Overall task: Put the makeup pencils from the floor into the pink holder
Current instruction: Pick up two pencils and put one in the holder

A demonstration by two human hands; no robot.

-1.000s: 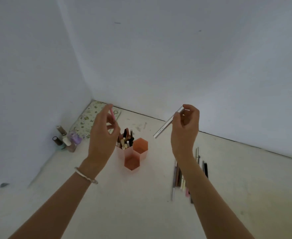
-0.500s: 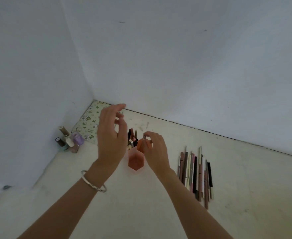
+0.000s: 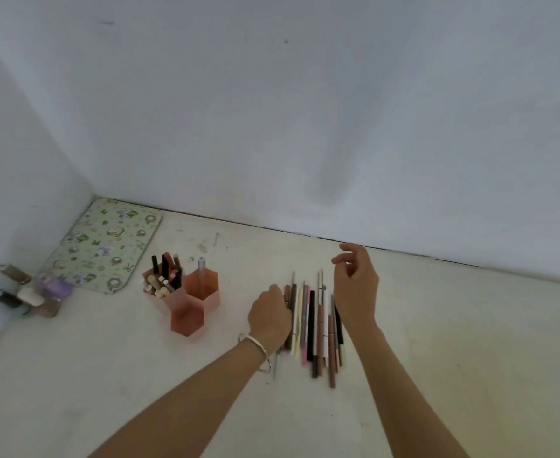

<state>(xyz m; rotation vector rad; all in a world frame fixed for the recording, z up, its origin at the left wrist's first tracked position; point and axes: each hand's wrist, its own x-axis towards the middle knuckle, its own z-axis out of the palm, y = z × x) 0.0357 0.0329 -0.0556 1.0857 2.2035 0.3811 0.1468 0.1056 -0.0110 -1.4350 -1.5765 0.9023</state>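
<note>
Floor [image 3: 453, 342] bears one pink holder [image 3: 202, 294], twelve-odd pencils [image 3: 311, 322]; right grip [image 3: 356, 285] apart, left grip [image 3: 268, 314] unclear.

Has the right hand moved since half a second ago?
Yes. The right hand left the pink holder and now hovers to its right, over the row of makeup pencils.

Bare floor [image 3: 234, 342] between pink holder [image 3: 187, 320] and makeup pencils [image 3: 311, 322], at holder's 3 o'clock: open lane. Holder's 10 o'clock cell packed full; 2 o'clock cell with lone pencil [image 3: 201, 269] upright; 6 o'clock cell free. Bottles [image 3: 30, 294] and floral mat [image 3: 106, 246] crowding 9 to 11 o'clock. Wall [image 3: 305, 127] close at 12. Left hand [image 3: 270, 314] over row's 9 o'clock edge, right hand [image 3: 357, 285] above 2 o'clock edge.
</note>
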